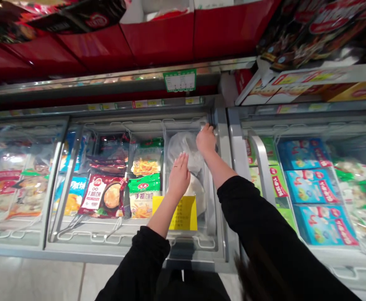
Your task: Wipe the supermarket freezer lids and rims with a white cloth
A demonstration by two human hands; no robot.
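Note:
My left hand (179, 175) is stretched out flat over the chest freezer, fingers straight and close together, in front of a clear plastic bag (184, 148). Whether it touches the glass I cannot tell. Farther back, my right hand (207, 141) is closed near the inner right edge of the freezer frame (225, 167); what its fingers grip is hidden. Below my left hand a yellow notice (185, 215) shows, partly covered by my forearm. A pale rounded bag (197, 194) lies between the two arms.
Left of my hands lie a maroon food packet (103, 195) and a green-and-white packet (145, 195). A neighbouring freezer on the right holds blue boxes (311, 190) and has a curved light-grey handle (259, 161). Red shelf boxes (160, 39) stand behind, above a green-edged price sign (180, 80).

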